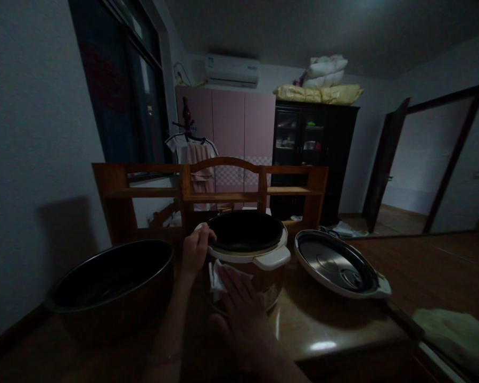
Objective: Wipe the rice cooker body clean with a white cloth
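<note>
A cooker (269, 249) with a white rim and a jutting white handle stands on the table, its dark mouth facing up. At its left edge, the fingers of my left hand (196, 249) are closed over the rim. My right hand (241, 300) lies against the front of the cooker's body, pressing a white cloth (216, 281) to it. Part of the cloth is hidden under that hand. Left of my arm sits a large dark round pot (115, 314). On the right, the cooker's lid (331, 263) rests with its metallic inside up.
A wooden shelf rack (223, 196) rises behind the cooker. The glossy table (323, 324) reflects light and has its edge at the lower right. Beyond that edge lies a pale green cloth (455, 332). A wall runs close on the left. The room is dim.
</note>
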Available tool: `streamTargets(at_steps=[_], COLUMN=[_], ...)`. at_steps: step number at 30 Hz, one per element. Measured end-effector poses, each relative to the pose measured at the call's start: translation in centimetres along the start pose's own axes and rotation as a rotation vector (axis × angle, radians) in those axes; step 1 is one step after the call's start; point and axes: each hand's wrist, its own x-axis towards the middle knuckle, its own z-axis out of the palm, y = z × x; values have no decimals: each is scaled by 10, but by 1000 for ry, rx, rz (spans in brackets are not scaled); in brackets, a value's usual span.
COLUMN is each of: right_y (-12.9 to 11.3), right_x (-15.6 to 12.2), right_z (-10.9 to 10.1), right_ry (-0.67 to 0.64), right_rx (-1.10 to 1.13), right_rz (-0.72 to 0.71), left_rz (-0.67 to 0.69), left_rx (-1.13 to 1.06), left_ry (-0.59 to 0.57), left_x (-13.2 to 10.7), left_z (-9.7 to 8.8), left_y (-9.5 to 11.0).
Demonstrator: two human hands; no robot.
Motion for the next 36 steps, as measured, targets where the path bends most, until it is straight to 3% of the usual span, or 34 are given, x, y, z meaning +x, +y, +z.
streamTargets(at_steps=[20,36], right_y=[4,27], right_x=[-6,-39], right_z=[-3,17], right_ry=[10,83], right_rx=[-25,-105], right_rz=[31,182], left_rz=[21,-2], left_rx=[0,0], left_ry=[-1,-17], left_x=[1,-1], left_z=[-1,-2], left_y=[-1,3])
